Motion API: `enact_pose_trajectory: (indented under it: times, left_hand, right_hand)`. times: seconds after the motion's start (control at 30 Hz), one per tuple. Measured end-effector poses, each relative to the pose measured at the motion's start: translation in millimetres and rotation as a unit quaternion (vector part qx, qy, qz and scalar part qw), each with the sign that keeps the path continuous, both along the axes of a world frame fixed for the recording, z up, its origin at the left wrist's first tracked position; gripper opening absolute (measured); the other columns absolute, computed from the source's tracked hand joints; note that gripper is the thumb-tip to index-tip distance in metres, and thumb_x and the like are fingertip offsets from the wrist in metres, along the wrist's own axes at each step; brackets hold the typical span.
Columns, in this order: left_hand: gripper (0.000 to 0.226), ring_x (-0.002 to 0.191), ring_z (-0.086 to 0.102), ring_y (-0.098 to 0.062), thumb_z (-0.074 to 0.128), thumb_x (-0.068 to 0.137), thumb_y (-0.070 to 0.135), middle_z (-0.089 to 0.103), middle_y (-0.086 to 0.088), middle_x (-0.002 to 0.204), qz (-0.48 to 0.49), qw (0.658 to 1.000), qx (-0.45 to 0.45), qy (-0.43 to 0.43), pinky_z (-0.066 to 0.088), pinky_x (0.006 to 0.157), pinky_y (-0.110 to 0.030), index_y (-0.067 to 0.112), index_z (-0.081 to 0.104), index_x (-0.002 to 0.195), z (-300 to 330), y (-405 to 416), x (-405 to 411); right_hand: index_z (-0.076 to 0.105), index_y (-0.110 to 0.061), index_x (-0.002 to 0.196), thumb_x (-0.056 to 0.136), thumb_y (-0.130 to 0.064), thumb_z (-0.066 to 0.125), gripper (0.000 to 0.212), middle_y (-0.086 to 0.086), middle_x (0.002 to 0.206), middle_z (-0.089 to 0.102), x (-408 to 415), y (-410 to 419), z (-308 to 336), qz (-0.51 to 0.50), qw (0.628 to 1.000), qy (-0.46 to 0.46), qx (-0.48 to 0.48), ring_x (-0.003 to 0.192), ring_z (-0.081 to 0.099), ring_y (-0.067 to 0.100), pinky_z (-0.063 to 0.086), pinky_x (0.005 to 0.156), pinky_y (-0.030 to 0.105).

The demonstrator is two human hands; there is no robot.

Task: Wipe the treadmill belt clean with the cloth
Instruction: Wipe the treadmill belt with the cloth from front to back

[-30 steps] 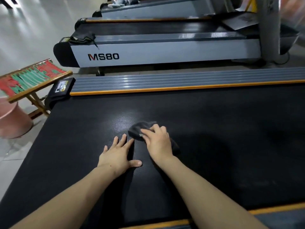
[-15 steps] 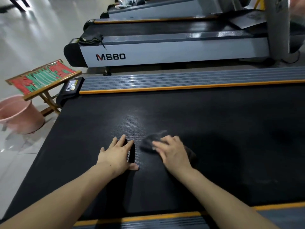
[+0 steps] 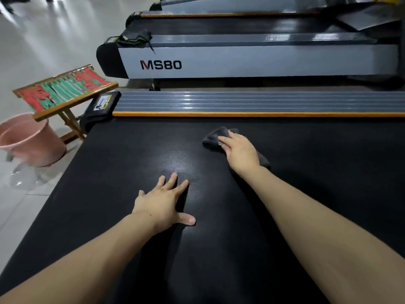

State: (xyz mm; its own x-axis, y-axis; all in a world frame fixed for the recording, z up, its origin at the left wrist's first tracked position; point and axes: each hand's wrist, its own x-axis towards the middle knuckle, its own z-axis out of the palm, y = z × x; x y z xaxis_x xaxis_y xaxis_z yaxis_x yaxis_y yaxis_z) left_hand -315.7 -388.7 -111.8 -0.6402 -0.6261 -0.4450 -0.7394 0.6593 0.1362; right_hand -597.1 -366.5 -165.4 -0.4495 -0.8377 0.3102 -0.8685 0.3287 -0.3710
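Note:
The black textured treadmill belt fills most of the view. A dark grey cloth lies bunched on the belt near its far edge, and my right hand presses down on it, fingers over the cloth. Part of the cloth sticks out behind my wrist. My left hand rests flat on the belt nearer to me, fingers spread, holding nothing.
A grey ribbed side rail with an orange strip borders the belt's far side. Beyond it stands another treadmill marked MS80. A pink bucket and a folding stool stand on the tiled floor at the left.
My right hand has slid the cloth away from me, from beside my left hand toward the far rail. My left hand has stayed flat in place.

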Motion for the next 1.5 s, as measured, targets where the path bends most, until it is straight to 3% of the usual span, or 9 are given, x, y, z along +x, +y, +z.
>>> enact_pose_trajectory:
  times: [0.27,0.4,0.53,0.73,0.9,1.0,1.13,1.4,1.5]
  left_hand:
    - [0.118,0.155,-0.018,-0.016,0.066,0.069,0.082,-0.019,0.013,0.168,0.025,1.000,0.014,0.001,0.014,0.114,-0.076,0.046,-0.003,0.159,-7,-35,4]
    - [0.118,0.155,-0.018,-0.017,0.070,0.069,0.078,-0.018,0.013,0.168,0.030,0.999,0.022,0.008,0.011,0.112,-0.079,0.047,-0.001,0.158,-9,-33,0]
    - [0.117,0.154,-0.018,-0.014,0.072,0.069,0.077,-0.018,0.015,0.168,0.034,0.999,0.025,0.010,0.011,0.113,-0.078,0.048,0.001,0.158,-5,-34,1]
    - [0.115,0.155,-0.017,-0.014,0.070,0.070,0.078,-0.017,0.015,0.168,0.036,0.999,0.022,0.009,0.012,0.113,-0.077,0.050,0.001,0.158,-5,-35,3]
    - [0.114,0.154,-0.019,-0.014,0.071,0.071,0.076,-0.018,0.014,0.168,0.044,0.999,0.026,0.017,0.008,0.113,-0.077,0.049,0.002,0.158,-5,-33,2]
    - [0.113,0.154,-0.019,-0.014,0.071,0.072,0.075,-0.018,0.014,0.168,0.048,0.998,0.034,0.024,0.005,0.114,-0.077,0.050,0.003,0.158,-5,-33,3]
    - [0.111,0.155,-0.014,-0.015,0.071,0.071,0.076,-0.011,0.013,0.169,0.050,0.998,0.034,0.034,0.006,0.115,-0.075,0.049,0.008,0.158,1,-33,5]
    - [0.052,0.152,0.024,-0.022,0.059,0.097,0.051,0.020,0.007,0.168,0.098,0.983,-0.024,0.155,0.031,0.116,-0.049,0.044,0.045,0.147,-5,-2,39]
    - [0.044,0.145,0.034,-0.021,0.056,0.099,0.047,0.036,0.006,0.160,0.081,0.979,-0.058,0.180,0.032,0.115,-0.044,0.041,0.053,0.142,-6,21,46]
  right_hand:
    - [0.070,-0.029,0.120,0.095,-0.028,0.066,0.026,0.000,0.132,0.064,47,88,-1,0.271,0.962,-0.014,-0.034,0.123,0.058,0.018,0.044,0.105,0.029]
    - [0.073,-0.023,0.118,0.093,-0.025,0.066,0.027,0.008,0.130,0.066,10,6,2,0.161,0.986,0.012,-0.044,0.119,0.062,0.027,0.042,0.104,0.030]
    - [0.064,-0.032,0.129,0.099,-0.033,0.054,0.031,-0.004,0.145,0.054,0,-62,4,0.016,1.000,-0.022,-0.005,0.134,0.048,0.020,0.033,0.110,0.030]
    - [0.073,-0.030,0.116,0.092,-0.034,0.064,0.026,0.002,0.130,0.065,49,47,3,0.121,0.991,-0.031,-0.047,0.122,0.061,0.020,0.043,0.106,0.029]
    - [0.069,-0.029,0.122,0.098,-0.032,0.058,0.027,0.000,0.137,0.060,71,122,-3,0.304,0.952,0.020,-0.026,0.129,0.054,0.015,0.040,0.110,0.027]
    - [0.071,-0.025,0.119,0.094,-0.022,0.064,0.026,0.008,0.134,0.062,32,62,-5,0.213,0.974,0.065,-0.045,0.125,0.058,0.027,0.042,0.107,0.033]
    - [0.070,-0.029,0.121,0.095,-0.029,0.062,0.027,0.000,0.139,0.059,21,10,10,0.009,0.999,-0.034,-0.026,0.130,0.053,0.022,0.039,0.111,0.033]
    - [0.070,-0.031,0.121,0.098,-0.038,0.060,0.026,0.000,0.138,0.060,124,183,3,0.288,0.957,-0.026,-0.018,0.129,0.055,0.016,0.042,0.108,0.028]
    - [0.071,-0.027,0.120,0.100,-0.034,0.057,0.026,0.004,0.136,0.062,113,178,3,0.369,0.929,0.034,-0.022,0.126,0.057,0.019,0.046,0.105,0.032]
